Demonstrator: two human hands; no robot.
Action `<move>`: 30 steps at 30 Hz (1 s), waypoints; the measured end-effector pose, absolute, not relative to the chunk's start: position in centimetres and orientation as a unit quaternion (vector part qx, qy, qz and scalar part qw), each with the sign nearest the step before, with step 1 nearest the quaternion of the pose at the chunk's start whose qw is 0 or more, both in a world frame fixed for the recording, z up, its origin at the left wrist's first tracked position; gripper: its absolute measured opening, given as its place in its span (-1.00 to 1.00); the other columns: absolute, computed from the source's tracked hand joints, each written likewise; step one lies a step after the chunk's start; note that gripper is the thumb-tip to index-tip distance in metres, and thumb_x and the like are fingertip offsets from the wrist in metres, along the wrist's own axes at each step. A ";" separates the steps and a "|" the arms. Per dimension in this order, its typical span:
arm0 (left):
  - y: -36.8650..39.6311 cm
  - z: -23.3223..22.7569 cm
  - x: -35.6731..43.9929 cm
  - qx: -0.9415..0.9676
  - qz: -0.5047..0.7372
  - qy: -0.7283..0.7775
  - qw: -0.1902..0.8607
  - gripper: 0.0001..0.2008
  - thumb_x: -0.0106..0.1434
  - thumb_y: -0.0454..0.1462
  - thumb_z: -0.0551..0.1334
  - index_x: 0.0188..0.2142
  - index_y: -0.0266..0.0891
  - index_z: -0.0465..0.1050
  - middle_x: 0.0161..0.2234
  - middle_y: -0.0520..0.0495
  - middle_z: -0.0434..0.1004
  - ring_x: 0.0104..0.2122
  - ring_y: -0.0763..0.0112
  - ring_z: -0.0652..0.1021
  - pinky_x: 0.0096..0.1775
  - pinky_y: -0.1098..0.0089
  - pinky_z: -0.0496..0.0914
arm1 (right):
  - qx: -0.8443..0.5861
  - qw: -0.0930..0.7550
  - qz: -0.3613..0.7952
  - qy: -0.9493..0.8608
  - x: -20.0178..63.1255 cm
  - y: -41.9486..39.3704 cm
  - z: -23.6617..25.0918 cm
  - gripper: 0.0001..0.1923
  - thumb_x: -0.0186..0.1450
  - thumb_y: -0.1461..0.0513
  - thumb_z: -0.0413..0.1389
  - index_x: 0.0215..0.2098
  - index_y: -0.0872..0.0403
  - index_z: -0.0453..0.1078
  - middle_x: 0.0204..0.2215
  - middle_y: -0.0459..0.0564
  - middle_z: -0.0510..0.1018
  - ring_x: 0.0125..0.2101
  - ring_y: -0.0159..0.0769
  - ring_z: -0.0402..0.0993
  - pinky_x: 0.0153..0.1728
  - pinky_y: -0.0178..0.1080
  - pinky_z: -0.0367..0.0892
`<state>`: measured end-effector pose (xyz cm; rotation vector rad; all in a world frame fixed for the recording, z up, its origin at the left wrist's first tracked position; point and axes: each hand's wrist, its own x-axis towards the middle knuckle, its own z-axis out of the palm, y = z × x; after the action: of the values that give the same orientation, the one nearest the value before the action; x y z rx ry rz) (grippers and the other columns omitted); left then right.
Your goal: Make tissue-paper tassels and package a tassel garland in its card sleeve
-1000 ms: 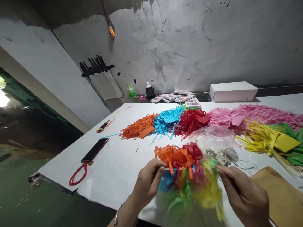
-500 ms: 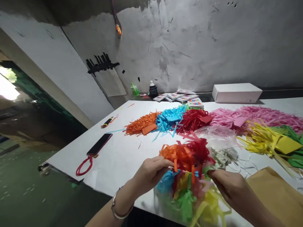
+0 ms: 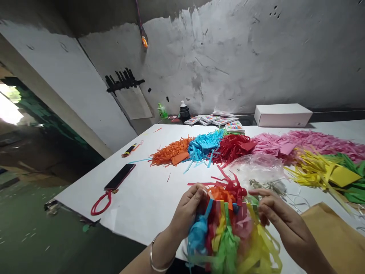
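Note:
A bunch of coloured paper tassels (image 3: 226, 236) hangs at the table's front edge, its blue, red, yellow, green and pink strips trailing down. What looks like a clear plastic bag surrounds its lower part, but its outline is hard to make out. Orange and red strips (image 3: 225, 192) stick up at the top. My left hand (image 3: 188, 209) is closed on the upper left of the bunch, thumb against curled fingers. To the right, my right hand (image 3: 281, 219) is beside the yellow strips, index finger stretched out and fingers apart; whether a fingertip touches the bunch I cannot tell.
Behind lie fringed piles in orange (image 3: 171, 151), blue (image 3: 205, 144), red (image 3: 232, 147), pink (image 3: 313, 142) and yellow (image 3: 316, 167). A crumpled plastic bag (image 3: 256, 165) lies nearer. Brown paper (image 3: 333, 232) is at right, a phone (image 3: 119, 176) at left, a white box (image 3: 282, 115) by the wall.
The orange and red strips have sunk lower between my hands. My left hand has turned and closed on the bunch's upper left; my right fingers have spread and shifted slightly right.

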<state>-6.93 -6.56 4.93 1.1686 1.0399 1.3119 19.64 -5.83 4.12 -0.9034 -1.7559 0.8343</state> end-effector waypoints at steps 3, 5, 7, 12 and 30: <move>-5.9 4.5 -6.4 0.486 0.536 0.435 0.536 -0.49 0.20 0.19 0.27 -0.44 -0.23 0.38 -0.63 0.15 0.15 -0.66 0.58 0.14 -0.59 0.53 0.09 | -0.342 0.510 0.505 -0.606 18.3 -6.2 2.6 -0.76 0.45 0.10 0.02 -0.30 0.02 0.43 -0.35 -0.01 0.52 -0.50 -0.34 0.42 -0.53 -0.33 0.41; -5.8 4.6 -6.7 0.506 0.524 0.436 0.529 -0.49 0.18 0.17 0.31 -0.46 -0.26 0.43 -0.64 0.14 0.18 -0.65 0.57 0.18 -0.58 0.52 0.11 | -0.331 0.560 0.537 -0.537 17.8 -6.4 1.8 -0.78 0.43 0.09 0.06 -0.27 0.02 0.43 -0.41 -0.03 0.50 -0.51 -0.34 0.40 -0.53 -0.32 0.41; -6.0 4.9 -7.1 0.535 0.511 0.438 0.511 -0.51 0.19 0.13 0.32 -0.45 -0.28 0.50 -0.58 0.05 0.33 -0.58 0.53 0.28 -0.52 0.50 0.20 | -0.327 0.579 0.549 -0.506 17.6 -6.6 1.6 -0.77 0.41 0.08 0.08 -0.29 0.04 0.43 -0.41 -0.02 0.49 -0.50 -0.33 0.41 -0.52 -0.31 0.41; -6.5 5.3 -7.4 0.680 0.424 0.394 0.450 -0.47 0.10 0.06 0.43 -0.09 -0.25 0.55 -0.22 -0.15 0.59 -0.35 0.33 0.51 -0.31 0.42 0.38 | -0.355 0.555 0.590 -0.467 17.0 -7.3 2.8 -0.73 0.39 0.04 0.12 -0.33 0.05 0.45 -0.44 -0.06 0.46 -0.49 -0.37 0.37 -0.49 -0.34 0.35; -6.5 4.8 -5.8 0.880 0.307 0.324 0.166 -0.84 0.39 -0.33 0.17 -0.12 -0.26 0.51 -0.34 -0.11 0.57 -0.41 0.39 0.55 -0.39 0.47 0.37 | -0.406 0.504 0.569 -0.508 16.4 -8.4 2.0 -0.64 0.39 -0.03 0.11 -0.39 0.06 0.44 -0.59 -0.17 0.29 -0.61 -0.44 0.23 -0.58 -0.35 0.15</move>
<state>-5.79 -6.47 4.82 2.5050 0.9227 0.8737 16.44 -8.43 1.99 -0.9790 -1.2252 1.3726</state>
